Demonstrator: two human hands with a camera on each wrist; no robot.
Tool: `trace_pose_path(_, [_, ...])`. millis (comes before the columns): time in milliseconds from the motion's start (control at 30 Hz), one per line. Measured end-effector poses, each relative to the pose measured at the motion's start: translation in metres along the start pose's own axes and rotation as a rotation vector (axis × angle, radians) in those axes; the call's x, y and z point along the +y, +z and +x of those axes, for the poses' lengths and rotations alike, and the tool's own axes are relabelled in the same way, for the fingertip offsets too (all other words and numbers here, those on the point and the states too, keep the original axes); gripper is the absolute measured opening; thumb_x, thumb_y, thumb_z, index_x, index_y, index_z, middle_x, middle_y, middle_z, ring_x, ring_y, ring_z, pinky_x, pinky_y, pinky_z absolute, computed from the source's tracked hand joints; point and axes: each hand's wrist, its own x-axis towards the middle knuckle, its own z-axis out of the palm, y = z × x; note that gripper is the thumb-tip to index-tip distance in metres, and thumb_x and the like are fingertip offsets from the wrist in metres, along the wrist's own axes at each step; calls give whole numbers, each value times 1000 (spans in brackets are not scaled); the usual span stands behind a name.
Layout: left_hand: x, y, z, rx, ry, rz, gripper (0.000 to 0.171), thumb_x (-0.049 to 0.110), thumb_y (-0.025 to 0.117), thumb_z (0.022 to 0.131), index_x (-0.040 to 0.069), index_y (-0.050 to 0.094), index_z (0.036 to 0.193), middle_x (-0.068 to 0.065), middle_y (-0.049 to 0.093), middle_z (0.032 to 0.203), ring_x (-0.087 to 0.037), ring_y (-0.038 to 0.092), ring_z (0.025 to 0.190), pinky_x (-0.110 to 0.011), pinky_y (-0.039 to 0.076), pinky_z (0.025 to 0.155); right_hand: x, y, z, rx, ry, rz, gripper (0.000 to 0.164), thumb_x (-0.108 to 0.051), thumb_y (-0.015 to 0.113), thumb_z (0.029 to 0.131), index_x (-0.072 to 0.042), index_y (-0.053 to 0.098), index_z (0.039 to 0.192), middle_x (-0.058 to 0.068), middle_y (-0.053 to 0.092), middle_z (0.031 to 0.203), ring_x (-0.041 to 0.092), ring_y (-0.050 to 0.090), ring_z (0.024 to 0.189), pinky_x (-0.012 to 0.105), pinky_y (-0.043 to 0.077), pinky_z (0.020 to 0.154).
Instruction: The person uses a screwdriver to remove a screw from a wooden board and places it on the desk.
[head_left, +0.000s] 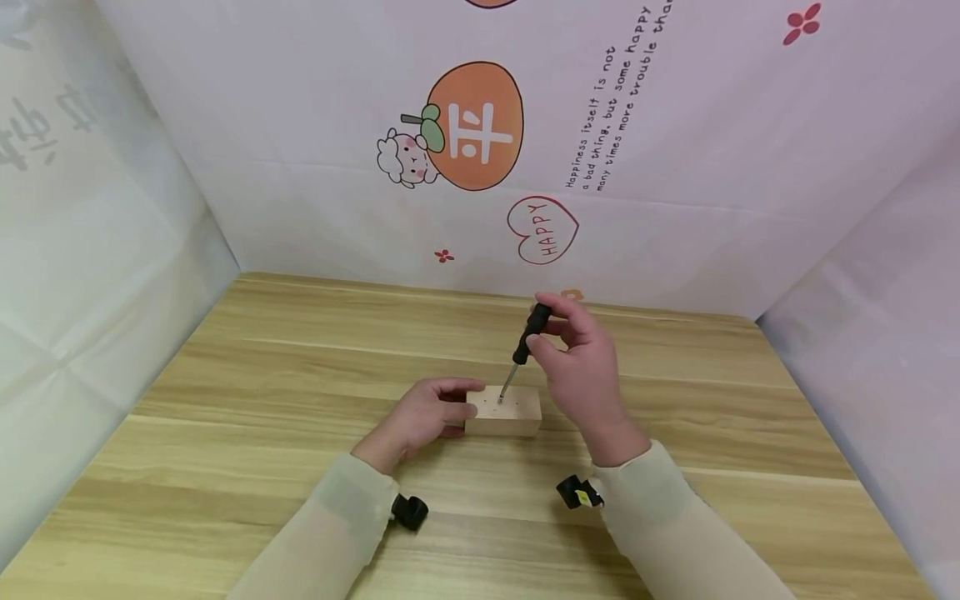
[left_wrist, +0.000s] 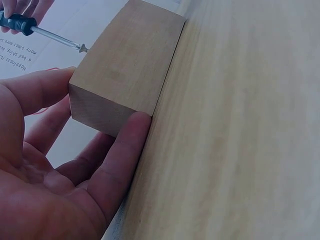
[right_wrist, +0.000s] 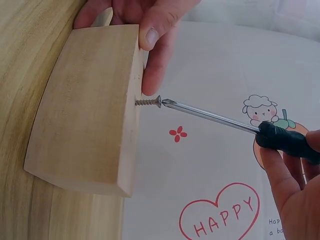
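Observation:
A pale wooden block [head_left: 502, 426] lies on the table with several small holes in its top face. My left hand [head_left: 424, 417] grips the block's left end, with thumb and fingers around it, as the left wrist view also shows. A screw [right_wrist: 148, 102] stands partly sunk in the top face, much of its thread exposed. My right hand [head_left: 585, 367] holds a screwdriver [head_left: 532, 332] by its dark handle, tilted over the block. In the right wrist view the cross-shaped tip of the metal shaft [right_wrist: 212, 116] is right at the screw's head.
The wood-grain table [head_left: 337, 358] extends around the block. Behind it rises a white printed backdrop [head_left: 300, 167] with an orange fruit drawing and lettering, and similar white sheets stand at both sides. Each wrist carries a small black camera [head_left: 409, 512].

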Motion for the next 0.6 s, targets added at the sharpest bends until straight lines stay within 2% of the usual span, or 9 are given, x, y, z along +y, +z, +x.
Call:
trace_pose_path(233, [0,0,0,-4,-5,1,35,8,71,93,15,70,127,-10,54,128,-26,56,105,-40,57,81,-2,1,-1,-25,-13,-17,46,13,65,88,-11,67,127,12,60,120,22,64,100,29,58,72])
trace_pose_path(367, [0,0,0,-4,-10,-5,35,7,71,92,16,71,127,-10,54,129,-26,56,106,-40,57,81,-1,1,-2,-47,-72,-26,44,14,63,89,-11,68,125,12,64,118,24,65,100,30,58,75])
trace_pose_path(500, [0,0,1,-2,-10,-4,35,7,71,92,14,71,127,-10,55,129,-26,56,106,-41,57,81,-3,1,-1,-112,-144,16,36,12,59,92,-6,68,123,9,67,116,29,66,102,34,57,81])
trace_pose_path(600, [0,0,1,1,-8,-2,35,7,71,92,13,70,127,-11,55,129,-26,56,106,-41,57,81,-6,1,0,-187,-158,35,30,8,58,96,-2,67,122,12,67,116,30,67,102,37,56,85])
